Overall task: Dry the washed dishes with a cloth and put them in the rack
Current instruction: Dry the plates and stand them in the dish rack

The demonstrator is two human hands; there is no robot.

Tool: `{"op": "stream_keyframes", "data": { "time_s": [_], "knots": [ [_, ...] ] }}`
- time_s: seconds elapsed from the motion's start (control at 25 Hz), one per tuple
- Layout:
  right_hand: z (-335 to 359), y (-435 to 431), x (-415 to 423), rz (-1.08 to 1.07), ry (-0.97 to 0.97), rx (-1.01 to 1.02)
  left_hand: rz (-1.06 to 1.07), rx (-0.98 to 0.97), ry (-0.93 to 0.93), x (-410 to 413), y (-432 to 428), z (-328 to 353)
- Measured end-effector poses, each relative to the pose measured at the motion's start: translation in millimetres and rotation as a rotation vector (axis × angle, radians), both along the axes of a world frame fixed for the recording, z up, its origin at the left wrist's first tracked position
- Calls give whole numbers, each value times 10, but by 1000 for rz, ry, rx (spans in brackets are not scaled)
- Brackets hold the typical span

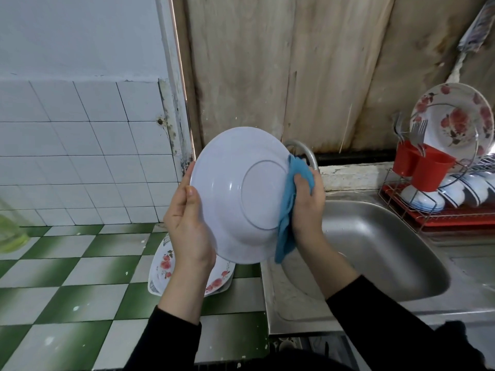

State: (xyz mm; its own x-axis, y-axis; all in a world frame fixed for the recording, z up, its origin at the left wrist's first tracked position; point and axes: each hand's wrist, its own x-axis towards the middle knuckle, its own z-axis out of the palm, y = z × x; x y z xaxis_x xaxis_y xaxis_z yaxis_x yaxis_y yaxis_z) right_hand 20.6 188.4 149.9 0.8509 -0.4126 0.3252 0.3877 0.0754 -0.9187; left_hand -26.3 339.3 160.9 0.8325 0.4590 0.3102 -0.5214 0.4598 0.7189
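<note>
White plate [241, 194], underside facing me, held above the left edge of the sink [375, 250]. My left hand [187, 226] curls round its rim; my right hand [308, 210] pinches a blue cloth [286, 231] over the opposite rim. I'd rotate the plate, wiping steadily.

The person wears a black long-sleeved top. The left sleeve [166, 341], to the left of the sink [375, 236], is plain dark cloth that ends partway up the forearm, leaving the wrist and left hand [187, 223] bare. The right sleeve [388, 325], in front of the sink, is the same black cloth and ends likewise, well short of the right hand [308, 207]
</note>
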Motion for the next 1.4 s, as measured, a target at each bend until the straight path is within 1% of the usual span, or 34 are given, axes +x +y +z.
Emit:
{"op": "stream_keyframes", "data": {
  "time_s": [0.08,0.16,0.2,0.28,0.36,0.44,0.56,0.64,0.68,0.72,0.84,0.88,0.92,0.96,1.08,1.16,1.2,1.28,1.36,1.4],
  "knots": [
    [298,-85,106,0,-21,-147,-17,23,-2,-24,0,-11],
    [492,-76,135,57,-68,-309,-13,129,-15,-52,-16,-24],
    [544,-30,110,63,-112,-414,-14,177,-31,-68,-39,-26],
    [540,111,23,36,-253,-619,-25,207,-61,-76,-96,-9],
    [413,266,-60,23,-411,-770,-24,178,-53,-33,-139,37],
    [180,390,-116,-29,-577,-887,-11,84,13,37,-127,93],
    [-139,400,-151,-168,-746,-1005,25,-44,60,106,-95,172],
    [-355,313,-89,-260,-811,-977,55,-84,36,102,-89,234],
    [-467,271,-48,-247,-796,-895,67,-89,22,85,-83,270],
    [-559,248,-24,-186,-748,-747,74,-84,8,70,-68,300],
    [-660,202,14,42,-521,-184,37,-48,-53,53,5,336],
    [-618,160,45,88,-451,-55,9,-24,-71,63,40,338],
    [-541,106,83,113,-386,24,-20,14,-83,73,72,351],
    [-425,34,125,107,-332,55,-46,65,-92,79,101,378],
    [3,-193,247,58,-267,47,-99,291,-142,53,143,461],
    [260,-294,280,89,-284,-11,-138,465,-173,-6,80,495],
    [346,-311,267,117,-310,-83,-153,518,-174,-34,25,491],
    [410,-262,173,139,-346,-310,-152,578,-155,-71,-85,444],
    [392,-176,83,93,-409,-559,-143,595,-135,-84,-161,379],
    [394,-147,56,93,-445,-605,-134,584,-129,-101,-178,352]
  ]
}}
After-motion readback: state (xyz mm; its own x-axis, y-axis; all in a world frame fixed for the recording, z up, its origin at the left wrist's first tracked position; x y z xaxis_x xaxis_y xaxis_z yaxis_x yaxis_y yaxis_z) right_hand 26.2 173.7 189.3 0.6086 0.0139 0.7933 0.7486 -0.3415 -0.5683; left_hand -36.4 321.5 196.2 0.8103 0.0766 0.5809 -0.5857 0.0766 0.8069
